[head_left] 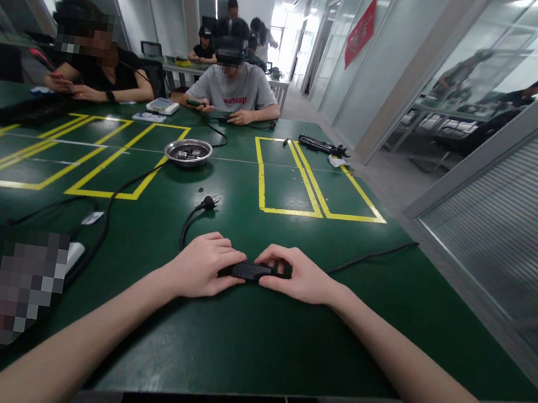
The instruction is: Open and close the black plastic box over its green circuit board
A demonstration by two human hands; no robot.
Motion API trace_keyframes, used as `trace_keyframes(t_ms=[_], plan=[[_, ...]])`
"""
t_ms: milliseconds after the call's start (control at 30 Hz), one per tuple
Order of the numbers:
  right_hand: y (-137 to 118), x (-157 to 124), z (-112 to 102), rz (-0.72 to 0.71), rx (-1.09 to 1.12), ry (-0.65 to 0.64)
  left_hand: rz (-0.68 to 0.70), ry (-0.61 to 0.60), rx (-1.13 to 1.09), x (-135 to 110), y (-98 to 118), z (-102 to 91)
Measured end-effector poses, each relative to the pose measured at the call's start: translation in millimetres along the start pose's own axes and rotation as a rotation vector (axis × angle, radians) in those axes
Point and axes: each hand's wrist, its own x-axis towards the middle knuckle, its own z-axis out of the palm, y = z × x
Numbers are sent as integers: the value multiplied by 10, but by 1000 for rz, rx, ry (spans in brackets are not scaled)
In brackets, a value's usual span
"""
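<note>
A small black box-shaped device (251, 271) with cables lies on the green table (239, 332) right in front of me. My left hand (206, 265) is closed over its left end, fingers curled on top. My right hand (299, 275) grips its right end, fingers bent over it. A black cable with a plug (206, 204) runs from the left side toward the table's middle. Another thin black cable (372, 254) leads off to the right.
A metal bowl (188, 152) with small parts stands farther back. Yellow tape rectangles (301, 186) mark the table. A white power strip (74, 253) and cables lie at the left. Two people sit across the table; a black tool (320, 145) lies at the back right.
</note>
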Motion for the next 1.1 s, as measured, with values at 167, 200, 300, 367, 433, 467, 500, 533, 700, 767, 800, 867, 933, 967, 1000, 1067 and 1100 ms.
trace_keyframes(t_ms=[167, 200, 300, 367, 433, 467, 500, 533, 700, 767, 800, 867, 933, 967, 1000, 1067, 1100], plan=[[-18, -5, -22, 225, 420, -194, 108, 57, 25, 5, 15, 25], [-24, -3, -23, 253, 497, -214, 118, 71, 34, 6, 14, 24], [-52, 13, -36, 301, 606, -250, 124, 81, 61, 6, 10, 9], [-67, 26, -52, 317, 600, -262, 118, 80, 78, 7, 11, 0], [-73, 37, -60, 318, 581, -239, 108, 87, 85, 10, 15, 3], [-73, 40, -59, 316, 574, -214, 97, 97, 85, 14, 19, 9], [-71, 42, -57, 314, 569, -186, 84, 111, 82, 18, 23, 17], [-68, 44, -54, 314, 567, -157, 68, 129, 79, 22, 27, 23], [-21, 66, -120, 358, 591, 90, 38, 288, 59, 22, 32, -28], [50, 81, -201, 386, 617, 299, 42, 361, 54, 8, 13, -72], [103, 86, -254, 395, 624, 422, 37, 382, 53, 0, 0, -87], [239, 86, -380, 393, 593, 688, 29, 375, 42, -10, -24, -94], [402, 65, -524, 371, 496, 920, 21, 323, 15, -10, -37, -71], [487, 46, -598, 355, 425, 1014, 16, 293, -1, -6, -37, -54], [571, 22, -670, 343, 346, 1092, 10, 261, -18, 0, -34, -37], [729, -39, -793, 355, 194, 1197, -4, 206, -49, 13, -22, -14], [801, -73, -841, 386, 135, 1224, -10, 180, -64, 20, -15, -9]])
